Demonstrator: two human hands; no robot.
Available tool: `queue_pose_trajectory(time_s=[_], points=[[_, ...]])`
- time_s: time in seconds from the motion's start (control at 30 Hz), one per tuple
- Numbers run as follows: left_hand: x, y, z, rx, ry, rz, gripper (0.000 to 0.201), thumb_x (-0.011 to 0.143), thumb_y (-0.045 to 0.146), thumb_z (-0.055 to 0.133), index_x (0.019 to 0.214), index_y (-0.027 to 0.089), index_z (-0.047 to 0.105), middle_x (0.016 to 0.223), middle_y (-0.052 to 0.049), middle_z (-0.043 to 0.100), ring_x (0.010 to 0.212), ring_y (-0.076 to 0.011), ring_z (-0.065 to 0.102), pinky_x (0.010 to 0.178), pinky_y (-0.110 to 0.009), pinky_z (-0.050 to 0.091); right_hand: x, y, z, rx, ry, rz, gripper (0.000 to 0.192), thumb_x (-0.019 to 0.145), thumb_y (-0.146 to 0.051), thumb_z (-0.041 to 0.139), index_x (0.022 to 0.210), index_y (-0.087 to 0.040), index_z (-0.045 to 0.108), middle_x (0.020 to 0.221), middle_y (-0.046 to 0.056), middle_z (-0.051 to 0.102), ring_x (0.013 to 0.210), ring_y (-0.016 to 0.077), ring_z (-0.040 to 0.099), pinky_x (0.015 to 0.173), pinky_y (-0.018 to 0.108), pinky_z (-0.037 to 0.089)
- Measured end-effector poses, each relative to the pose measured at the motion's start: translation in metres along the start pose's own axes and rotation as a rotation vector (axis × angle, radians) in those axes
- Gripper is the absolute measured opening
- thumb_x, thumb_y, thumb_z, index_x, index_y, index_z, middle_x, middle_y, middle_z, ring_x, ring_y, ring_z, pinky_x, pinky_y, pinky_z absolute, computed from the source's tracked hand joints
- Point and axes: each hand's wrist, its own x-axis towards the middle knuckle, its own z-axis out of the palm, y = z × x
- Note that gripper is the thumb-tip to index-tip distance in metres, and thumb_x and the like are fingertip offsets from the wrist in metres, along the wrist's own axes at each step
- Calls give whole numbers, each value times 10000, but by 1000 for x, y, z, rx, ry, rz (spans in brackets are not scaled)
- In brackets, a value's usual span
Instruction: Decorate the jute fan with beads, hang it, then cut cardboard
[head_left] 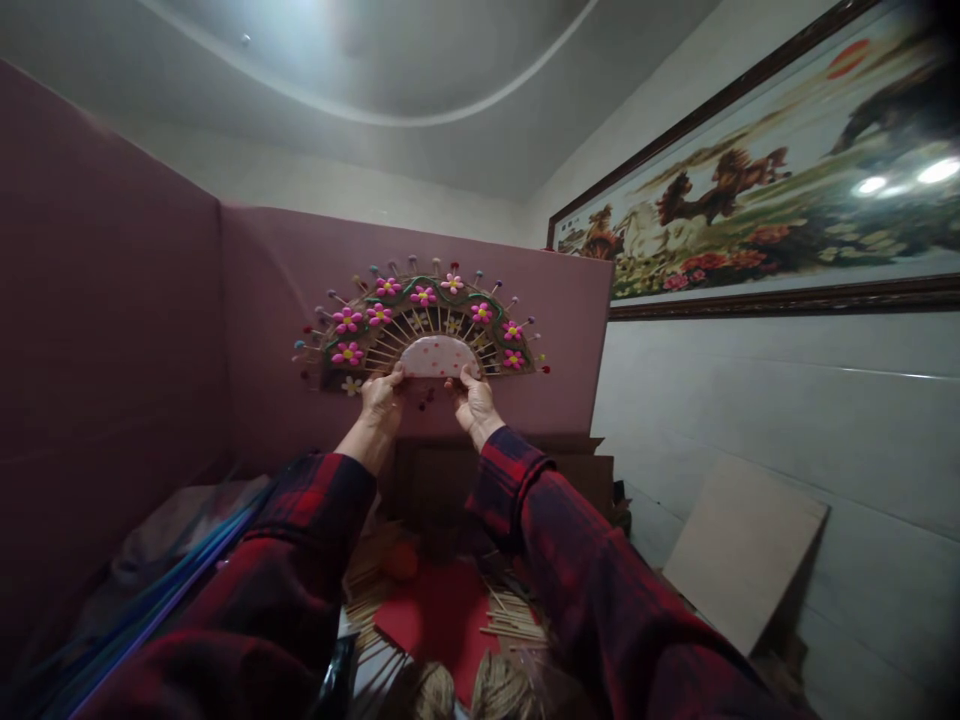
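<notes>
Fan craft (424,335): a half-round piece built of thin sticks fanning out from a pale dotted centre, held up at arm's length in front of the mauve board (300,300).
Decoration: pink flowers with yellow middles along a green arc; stick ends tipped with small coloured beads.
Left hand (381,398): fingers closed on the lower edge of the fan craft, left of its pale centre.
Right hand (474,400): closed on the same lower edge, right of the centre; the two hands are near each other but apart.
Sleeves (570,560): red and dark plaid, reaching up from the bottom of the view.
Containers: a brown cardboard box (570,470) shows behind the wrists; its contents are hidden by the arms.
Counter (442,610): a red sheet lies on it below the arms, with loose sticks (517,625) scattered beside it and two balls of twine (499,690) at the near edge.
Left side: bluish rods (180,575) leaning, blurred.
Right side: a pale flat board (742,550) leans on the tiled wall.
Wall: a framed picture of horses (765,190) hangs above.
Writing: none readable.
</notes>
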Motion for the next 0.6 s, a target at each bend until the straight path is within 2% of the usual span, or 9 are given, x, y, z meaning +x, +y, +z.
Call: queue_pose_trajectory(time_s=[0.13, 0.23, 0.4, 0.6], points=[[3, 0, -1, 33, 16, -26, 30, 802, 83, 589, 781, 100, 602, 685, 13, 597, 559, -80, 548, 545, -220, 472, 3, -1, 1, 10, 14, -9, 186, 773, -22, 556, 866, -182, 567, 605, -85, 631, 517, 70, 587, 552, 204, 537], [7, -1, -5, 60, 46, -33, 130, 873, 228, 555, 920, 113, 595, 811, -10, 609, 633, -95, 571, 560, -240, 497, 2, 3, 1, 25, 21, 3, 278, 745, 57, 456, 862, -164, 580, 616, -67, 647, 564, 81, 603, 626, 237, 556], [11, 1, -10, 81, 91, -10, 197, 880, 261, 547, 1015, 123, 582, 916, -37, 613, 709, -117, 594, 601, -267, 520, 1, 9, 2, 45, 20, 37, 274, 717, 74, 432, 788, -143, 582, 566, -53, 633, 579, 96, 606, 682, 267, 563], [12, 5, -11, 102, 91, 20, 200, 877, 256, 551, 1025, 124, 581, 934, -41, 613, 724, -122, 596, 611, -274, 522, -1, 4, 4, 41, -46, 50, 191, 828, -43, 447, 716, -152, 557, 548, -31, 620, 564, 102, 596, 732, 303, 568]])
